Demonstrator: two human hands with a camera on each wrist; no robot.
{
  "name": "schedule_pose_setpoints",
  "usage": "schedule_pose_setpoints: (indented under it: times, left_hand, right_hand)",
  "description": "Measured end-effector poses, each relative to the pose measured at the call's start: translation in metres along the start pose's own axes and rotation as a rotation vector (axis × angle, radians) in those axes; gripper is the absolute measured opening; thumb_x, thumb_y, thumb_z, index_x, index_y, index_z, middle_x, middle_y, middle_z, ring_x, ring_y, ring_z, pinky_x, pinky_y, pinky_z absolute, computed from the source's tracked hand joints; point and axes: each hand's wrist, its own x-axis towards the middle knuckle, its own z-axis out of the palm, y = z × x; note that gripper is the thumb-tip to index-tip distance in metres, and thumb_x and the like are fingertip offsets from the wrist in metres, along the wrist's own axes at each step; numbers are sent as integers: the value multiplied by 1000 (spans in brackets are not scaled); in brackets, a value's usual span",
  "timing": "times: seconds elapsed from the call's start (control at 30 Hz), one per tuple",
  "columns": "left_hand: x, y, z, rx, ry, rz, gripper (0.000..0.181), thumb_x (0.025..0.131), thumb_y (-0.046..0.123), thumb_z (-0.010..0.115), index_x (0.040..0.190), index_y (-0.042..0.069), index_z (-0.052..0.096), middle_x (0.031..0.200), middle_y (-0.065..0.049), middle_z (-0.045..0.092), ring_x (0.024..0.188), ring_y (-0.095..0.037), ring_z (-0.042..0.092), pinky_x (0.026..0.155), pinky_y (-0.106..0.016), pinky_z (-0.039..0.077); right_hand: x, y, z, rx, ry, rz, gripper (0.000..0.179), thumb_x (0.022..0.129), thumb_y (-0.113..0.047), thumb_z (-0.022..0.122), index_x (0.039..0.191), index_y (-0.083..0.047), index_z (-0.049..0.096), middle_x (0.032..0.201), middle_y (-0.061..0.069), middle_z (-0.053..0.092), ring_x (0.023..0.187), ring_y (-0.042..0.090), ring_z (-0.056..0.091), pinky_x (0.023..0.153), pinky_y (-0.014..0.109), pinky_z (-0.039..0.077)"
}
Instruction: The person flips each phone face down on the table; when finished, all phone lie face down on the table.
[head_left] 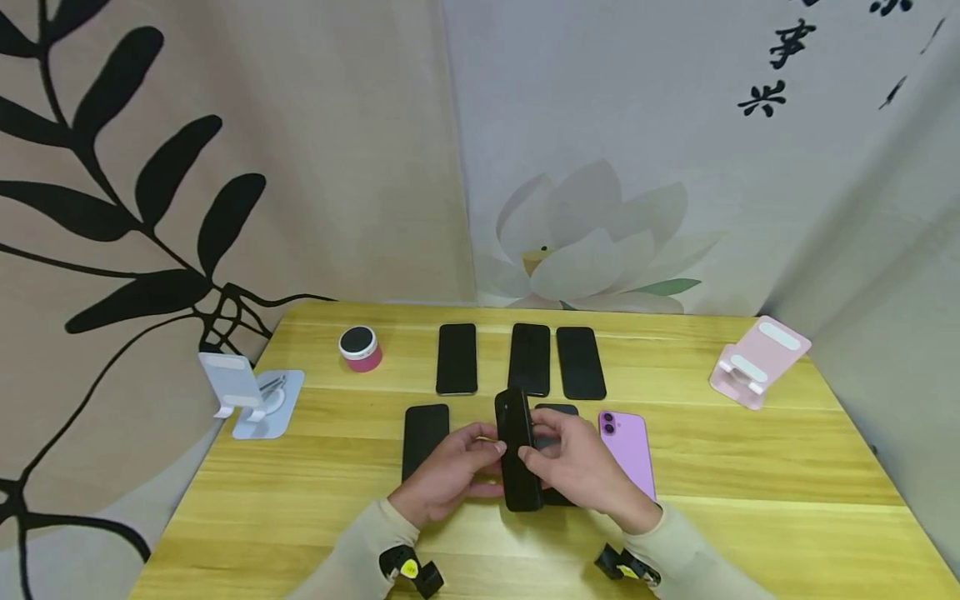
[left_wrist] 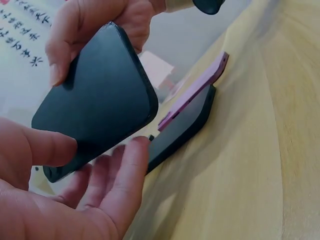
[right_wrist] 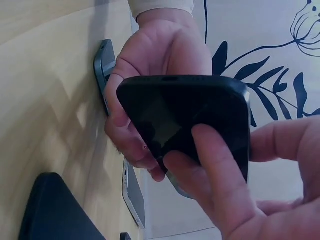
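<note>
Both hands hold a black smartphone point(head_left: 517, 479) tilted above the table. My left hand point(head_left: 453, 475) grips its left edge, the thumb on one face and the fingers under it, as the left wrist view shows. From the other side my right hand point(head_left: 592, 471) pinches it between thumb and fingers. In the right wrist view, the phone's dark glossy face point(right_wrist: 195, 110) has two fingers of the right hand point(right_wrist: 270, 200) across it. Beneath and behind the right hand lies another dark phone point(head_left: 558, 498), partly covered. A black phone point(head_left: 423, 429) sits by the left hand, a purple phone point(head_left: 630, 450) beside the right.
Farther back lie three black phones point(head_left: 457, 358), point(head_left: 529, 358), point(head_left: 581, 362). A white phone stand point(head_left: 273, 408) is at the left, a pink stand point(head_left: 765, 354) at the right. Near the back left is a pink and white jar point(head_left: 362, 354) with a dark top. Curtains border the wooden table point(head_left: 750, 500).
</note>
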Motion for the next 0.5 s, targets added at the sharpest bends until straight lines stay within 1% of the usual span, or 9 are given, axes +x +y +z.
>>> schedule_pose_setpoints:
  times: [0.13, 0.3, 0.5]
  left_hand:
    - [-1, 1, -1, -6, 14, 0, 35, 108, 21, 60, 135, 1, 50, 121, -14, 69, 105, -22, 72, 87, -42, 65]
    - [-4, 4, -5, 24, 47, 11, 34, 107, 21, 62, 133, 1, 51, 119, -14, 70, 103, -22, 73, 84, -41, 66]
    - [-9, 6, -11, 85, 101, 28, 34, 106, 19, 65, 132, 0, 53, 117, -16, 71, 98, -23, 74, 79, -42, 67]
  right_hand:
    - [-1, -2, 1, -6, 16, -5, 45, 100, -10, 69, 143, -4, 59, 134, 24, 69, 90, 25, 80, 64, 38, 66]
    - [0, -1, 0, 32, 16, -10, 51, 99, -11, 71, 147, 0, 55, 131, 24, 69, 92, 24, 79, 66, 38, 66]
    - [2, 4, 1, 26, 49, -5, 60, 96, -13, 76, 149, 2, 53, 116, 18, 73, 85, 21, 77, 64, 37, 66]
